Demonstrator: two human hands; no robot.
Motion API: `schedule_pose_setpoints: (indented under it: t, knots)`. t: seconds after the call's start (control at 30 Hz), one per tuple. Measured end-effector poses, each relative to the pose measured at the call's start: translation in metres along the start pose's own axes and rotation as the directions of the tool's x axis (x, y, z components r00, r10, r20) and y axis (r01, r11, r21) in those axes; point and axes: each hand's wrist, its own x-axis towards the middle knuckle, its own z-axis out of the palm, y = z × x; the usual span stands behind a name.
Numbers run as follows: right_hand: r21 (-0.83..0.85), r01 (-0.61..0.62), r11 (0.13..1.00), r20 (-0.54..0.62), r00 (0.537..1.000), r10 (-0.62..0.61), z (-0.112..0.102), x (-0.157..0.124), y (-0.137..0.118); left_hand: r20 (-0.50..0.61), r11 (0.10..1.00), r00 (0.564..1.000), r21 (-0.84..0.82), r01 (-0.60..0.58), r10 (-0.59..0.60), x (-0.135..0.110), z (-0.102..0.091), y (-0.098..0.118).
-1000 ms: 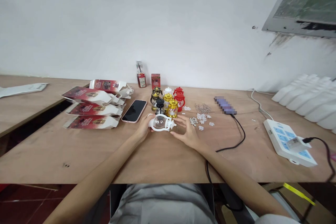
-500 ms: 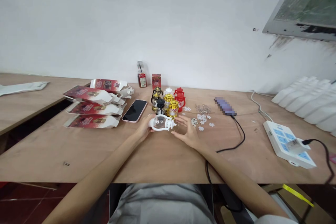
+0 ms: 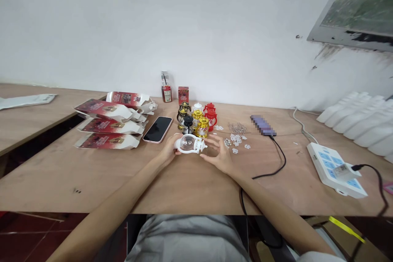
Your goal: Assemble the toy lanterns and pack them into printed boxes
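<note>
Fingers hide white lantern base | right hand beside

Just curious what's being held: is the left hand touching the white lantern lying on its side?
Touching. The head view shows the left hand gripping the white lantern at its base end.

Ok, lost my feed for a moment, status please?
Left hand grips white lantern, lying sideways. Right hand open at its top end. Other lanterns close behind; phone left.

You have flattened red cartons left of centre, a phone beside them, a power strip at right, and possibly snowflake pieces mid-frame.
</note>
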Motion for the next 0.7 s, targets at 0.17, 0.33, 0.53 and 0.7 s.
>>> schedule_pose_setpoints:
  t: [0.17,0.33,0.53,0.7]
  knots:
    - [-0.094,0.008,0.996,0.011,1.0,-0.007,-0.002,0.0,-0.001,0.004,0.999,1.0,-0.02,-0.025,0.025,-0.001,0.001,0.0]
    - [-0.181,0.054,0.982,0.037,0.998,-0.048,-0.006,0.0,0.0,0.0,0.999,1.0,-0.034,-0.025,0.025,-0.001,0.0,0.001]
    - [-0.21,0.095,0.973,0.099,0.992,-0.076,-0.009,0.004,0.001,0.0,0.999,1.0,-0.036,-0.012,0.012,0.001,-0.002,0.003]
    - [-0.238,0.127,0.963,0.111,0.989,-0.103,-0.011,0.006,0.002,-0.047,0.997,0.997,-0.029,-0.067,0.066,-0.003,0.001,0.003]
